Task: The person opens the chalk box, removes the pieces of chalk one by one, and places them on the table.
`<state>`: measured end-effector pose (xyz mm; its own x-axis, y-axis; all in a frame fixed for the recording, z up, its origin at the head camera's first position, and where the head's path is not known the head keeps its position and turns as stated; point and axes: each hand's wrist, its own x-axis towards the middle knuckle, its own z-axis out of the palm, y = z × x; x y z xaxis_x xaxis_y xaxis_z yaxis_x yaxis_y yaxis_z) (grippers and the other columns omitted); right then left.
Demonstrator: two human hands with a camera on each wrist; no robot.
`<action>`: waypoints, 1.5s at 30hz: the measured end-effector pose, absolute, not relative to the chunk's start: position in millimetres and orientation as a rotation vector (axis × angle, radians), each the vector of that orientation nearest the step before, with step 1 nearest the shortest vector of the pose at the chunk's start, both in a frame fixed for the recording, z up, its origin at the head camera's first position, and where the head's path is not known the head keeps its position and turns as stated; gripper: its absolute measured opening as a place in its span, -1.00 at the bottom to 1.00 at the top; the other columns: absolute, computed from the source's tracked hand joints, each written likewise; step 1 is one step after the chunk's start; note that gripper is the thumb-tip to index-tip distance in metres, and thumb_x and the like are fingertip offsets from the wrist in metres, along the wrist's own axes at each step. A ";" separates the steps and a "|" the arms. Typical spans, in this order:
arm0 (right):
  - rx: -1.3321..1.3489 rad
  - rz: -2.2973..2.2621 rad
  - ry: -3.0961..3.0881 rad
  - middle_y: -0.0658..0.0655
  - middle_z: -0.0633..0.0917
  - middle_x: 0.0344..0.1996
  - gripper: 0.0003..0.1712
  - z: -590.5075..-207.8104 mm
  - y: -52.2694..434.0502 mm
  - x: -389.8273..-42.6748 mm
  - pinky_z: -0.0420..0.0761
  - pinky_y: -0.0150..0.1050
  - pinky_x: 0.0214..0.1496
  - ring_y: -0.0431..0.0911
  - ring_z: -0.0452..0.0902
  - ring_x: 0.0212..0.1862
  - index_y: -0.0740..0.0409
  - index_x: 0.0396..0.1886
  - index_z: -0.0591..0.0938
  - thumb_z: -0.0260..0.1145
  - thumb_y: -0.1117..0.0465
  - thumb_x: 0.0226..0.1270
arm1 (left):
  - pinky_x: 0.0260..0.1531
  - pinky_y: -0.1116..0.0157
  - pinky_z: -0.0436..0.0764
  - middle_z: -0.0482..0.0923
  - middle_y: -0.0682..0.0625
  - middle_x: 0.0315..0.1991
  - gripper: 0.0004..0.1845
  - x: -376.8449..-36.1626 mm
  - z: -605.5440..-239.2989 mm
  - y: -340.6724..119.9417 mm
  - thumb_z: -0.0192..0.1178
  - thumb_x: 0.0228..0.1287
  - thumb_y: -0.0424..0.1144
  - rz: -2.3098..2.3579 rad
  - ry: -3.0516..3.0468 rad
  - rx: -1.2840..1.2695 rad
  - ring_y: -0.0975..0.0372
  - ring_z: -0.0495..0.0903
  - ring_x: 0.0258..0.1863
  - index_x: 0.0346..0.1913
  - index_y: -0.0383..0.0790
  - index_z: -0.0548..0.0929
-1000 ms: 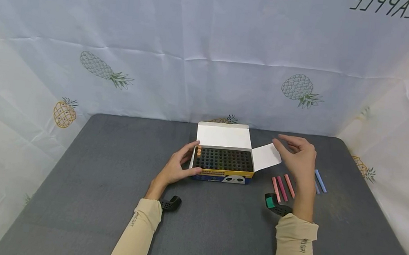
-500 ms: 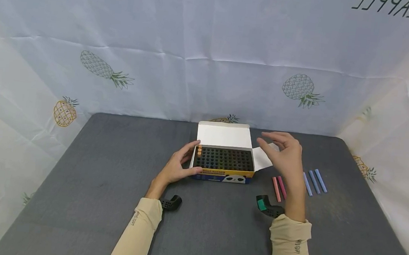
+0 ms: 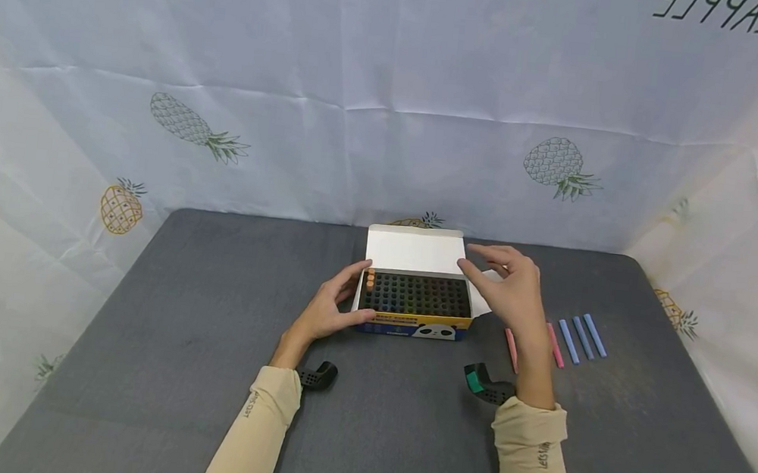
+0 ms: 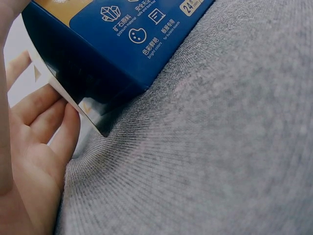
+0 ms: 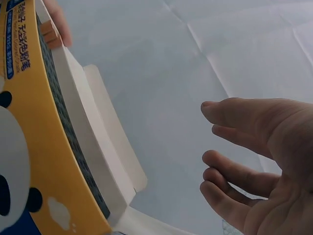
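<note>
A: Grey table [image 3: 167, 368], chalk box [image 3: 413, 304] at centre, lid up?
B: Yes; left hand [image 3: 327, 311] grips its left end, right hand [image 3: 507, 287] hovers relaxed, empty, beside its right flap.

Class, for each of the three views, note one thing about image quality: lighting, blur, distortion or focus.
Head view: even, soft light, faint shadows, and the backdrop lettering reads mirrored. Left wrist view: the box print is sharp, while the left hand at the edge is soft. Right wrist view: the box looms large and curved, and the right hand is slightly soft.
</note>
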<state>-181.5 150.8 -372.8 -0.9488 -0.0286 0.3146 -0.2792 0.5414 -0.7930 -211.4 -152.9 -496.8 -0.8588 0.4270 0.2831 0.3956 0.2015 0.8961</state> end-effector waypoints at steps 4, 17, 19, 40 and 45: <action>0.328 1.382 -2.497 0.40 0.65 0.16 -0.58 -377.0 141.9 -184.1 0.57 0.25 0.34 0.30 0.59 0.19 0.35 0.16 0.69 0.44 0.29 0.35 | 0.47 -0.15 0.39 0.24 -0.12 0.57 -0.08 -212.0 -498.3 -153.7 0.40 0.24 0.18 1.781 2.430 0.835 -0.07 0.32 0.53 0.60 0.12 0.22; 0.499 1.367 -2.505 0.37 0.72 0.04 -0.61 -386.0 120.3 -188.3 0.62 0.19 0.30 0.26 0.64 0.13 0.38 0.11 0.72 0.45 0.30 0.34 | 0.47 -0.12 0.39 0.30 -0.12 0.53 -0.12 -212.5 -497.6 -153.6 0.44 0.26 -0.03 1.796 2.410 0.841 -0.03 0.34 0.52 0.59 0.13 0.24; 0.513 1.380 -2.493 0.38 0.72 0.04 -0.61 -387.3 118.8 -189.3 0.62 0.19 0.30 0.28 0.64 0.13 0.39 0.11 0.71 0.45 0.32 0.33 | 0.48 -0.13 0.39 0.31 -0.13 0.53 -0.12 -212.6 -497.1 -153.5 0.44 0.26 -0.12 1.795 2.413 0.841 -0.03 0.34 0.52 0.59 0.11 0.24; 0.680 1.357 -2.441 0.32 0.78 -0.04 -0.63 -410.0 70.7 -197.1 0.75 0.03 0.08 0.15 0.74 -0.02 0.33 0.08 0.74 0.47 0.28 0.32 | 0.44 -0.15 0.42 0.36 -0.18 0.48 -0.11 -211.6 -497.7 -154.6 0.41 0.29 0.03 1.803 2.405 0.866 -0.08 0.40 0.46 0.60 0.05 0.22; 0.694 1.371 -2.425 0.27 0.79 -0.06 -0.65 -417.2 58.0 -198.0 0.76 0.00 0.05 0.11 0.74 -0.02 0.30 0.07 0.76 0.46 0.24 0.34 | 0.44 -0.14 0.43 0.32 -0.20 0.50 -0.10 -211.2 -497.5 -154.1 0.40 0.30 0.06 1.808 2.400 0.882 -0.10 0.40 0.47 0.60 0.01 0.21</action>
